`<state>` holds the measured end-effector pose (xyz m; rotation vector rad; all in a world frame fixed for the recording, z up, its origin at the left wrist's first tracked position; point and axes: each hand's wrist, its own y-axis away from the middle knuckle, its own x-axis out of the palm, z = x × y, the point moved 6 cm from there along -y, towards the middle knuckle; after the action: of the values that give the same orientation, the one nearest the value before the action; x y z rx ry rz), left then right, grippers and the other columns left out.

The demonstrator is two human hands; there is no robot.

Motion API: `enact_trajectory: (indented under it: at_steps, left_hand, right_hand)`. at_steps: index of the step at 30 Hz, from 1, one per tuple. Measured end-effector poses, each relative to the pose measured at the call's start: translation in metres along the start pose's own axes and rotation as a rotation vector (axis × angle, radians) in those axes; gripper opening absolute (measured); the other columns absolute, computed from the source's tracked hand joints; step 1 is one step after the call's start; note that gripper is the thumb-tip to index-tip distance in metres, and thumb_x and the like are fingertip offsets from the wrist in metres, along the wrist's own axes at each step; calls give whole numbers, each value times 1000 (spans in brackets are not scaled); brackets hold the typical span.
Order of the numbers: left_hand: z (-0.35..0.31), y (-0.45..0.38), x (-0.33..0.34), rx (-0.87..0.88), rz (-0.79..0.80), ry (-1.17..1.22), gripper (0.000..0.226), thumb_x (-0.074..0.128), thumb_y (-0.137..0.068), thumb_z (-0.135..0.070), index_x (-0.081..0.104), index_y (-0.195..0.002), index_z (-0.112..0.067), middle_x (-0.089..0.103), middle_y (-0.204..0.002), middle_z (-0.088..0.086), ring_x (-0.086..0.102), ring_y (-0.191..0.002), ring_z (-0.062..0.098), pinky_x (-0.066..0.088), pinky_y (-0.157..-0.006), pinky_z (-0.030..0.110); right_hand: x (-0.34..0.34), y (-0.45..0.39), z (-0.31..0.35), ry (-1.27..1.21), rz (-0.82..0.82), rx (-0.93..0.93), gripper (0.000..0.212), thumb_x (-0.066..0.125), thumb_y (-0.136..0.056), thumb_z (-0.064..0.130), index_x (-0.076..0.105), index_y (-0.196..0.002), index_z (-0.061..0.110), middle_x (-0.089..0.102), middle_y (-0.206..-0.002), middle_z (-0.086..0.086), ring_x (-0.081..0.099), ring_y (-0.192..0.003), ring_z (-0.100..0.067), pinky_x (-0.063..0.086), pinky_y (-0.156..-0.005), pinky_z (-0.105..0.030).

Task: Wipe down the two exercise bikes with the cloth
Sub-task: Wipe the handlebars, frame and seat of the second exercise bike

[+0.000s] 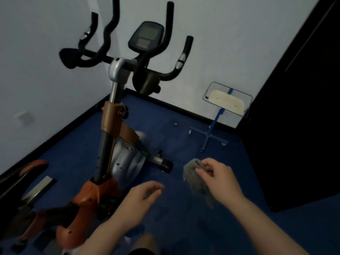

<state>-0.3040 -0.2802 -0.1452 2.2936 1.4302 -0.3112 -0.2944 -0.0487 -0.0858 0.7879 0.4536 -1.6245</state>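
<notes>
Right hand [219, 173] has the grey cloth [197, 181] pinched while the left hand [145, 197] hangs relaxed and empty, nearer the orange bike [110, 144], whose post runs up-and-left of both.

A small home exercise room: an orange exercise bike [110, 144] stands in the corner on blue carpet [184, 126], white walls [46, 80] just behind it.
</notes>
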Motion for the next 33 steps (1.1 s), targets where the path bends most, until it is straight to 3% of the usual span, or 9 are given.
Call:
enact_trajectory:
  at_steps: [5, 9, 13, 21, 24, 26, 29, 31, 33]
  left_hand:
    - [15, -37, -29, -101, -50, -11, 15, 59, -95, -21, 69, -103, -30, 71, -100, -16, 63, -98, -6, 51, -93, 23]
    - [-7, -86, -64, -55, -61, -56, 15, 57, -97, -25, 66, -105, -33, 68, -104, -20, 60, -98, -10, 48, -91, 16]
    - [-29, -123, -124, -12, -193, -23, 17, 55, -97, -21, 67, -103, -31, 68, -102, -17, 60, -95, -8, 45, -80, 8]
    - [-60, -177, -187, 53, -555, 188, 18, 55, -95, -8, 70, -96, -18, 69, -95, -5, 64, -87, 0, 47, -69, 6]
    - [-82, -199, -191, 99, -653, 282, 20, 56, -94, -5, 70, -95, -19, 69, -91, -9, 67, -86, 9, 53, -76, 19]
    - [-95, -212, -194, 131, -712, 255, 21, 55, -94, -2, 68, -94, -20, 69, -89, -9, 66, -86, 6, 51, -76, 16]
    - [-111, -220, -199, 148, -804, 241, 21, 55, -93, -3, 68, -94, -19, 68, -88, -9, 65, -83, 2, 47, -71, 10]
    - [-113, -221, -200, 126, -856, 228, 19, 56, -93, -3, 68, -94, -18, 68, -87, -7, 64, -82, 2, 47, -69, 10]
    - [-108, -223, -201, 99, -924, 216, 18, 56, -93, -7, 68, -94, -20, 68, -88, -5, 64, -81, 5, 48, -69, 14]
  right_hand:
    - [3, -65, 27, -69, 50, -63, 5, 64, -91, 34, 65, -87, 32, 69, -83, 14, 63, -77, 2, 56, -70, -27]
    - [5, -117, 65, -180, 23, -124, 3, 66, -91, 30, 67, -89, 28, 70, -83, 10, 65, -77, 2, 57, -70, -26]
    - [6, -161, 100, -338, 1, -142, 2, 66, -90, 25, 68, -91, 26, 72, -84, 10, 68, -80, -2, 58, -70, -26]
    - [-26, -218, 160, -537, -331, -267, 9, 68, -90, 22, 61, -93, 18, 66, -86, 7, 64, -76, -1, 50, -64, -12]
    - [-28, -239, 188, -482, -411, -371, 14, 71, -87, 24, 57, -90, 23, 63, -87, 9, 61, -78, 0, 45, -65, -7]
    - [-12, -258, 202, -390, -341, -423, 17, 72, -86, 27, 57, -93, 25, 62, -92, 10, 60, -82, 1, 46, -67, -7]
    - [22, -275, 211, -166, -140, -545, 10, 64, -92, 29, 65, -99, 23, 63, -95, 10, 57, -86, -3, 52, -77, -25]
    - [28, -275, 210, 19, -195, -711, 11, 61, -94, 25, 71, -96, 20, 65, -95, 6, 52, -93, -11, 49, -80, -37]
    - [22, -282, 201, 81, -231, -728, 15, 66, -89, 31, 70, -101, 23, 60, -103, 5, 45, -103, -13, 46, -85, -36]
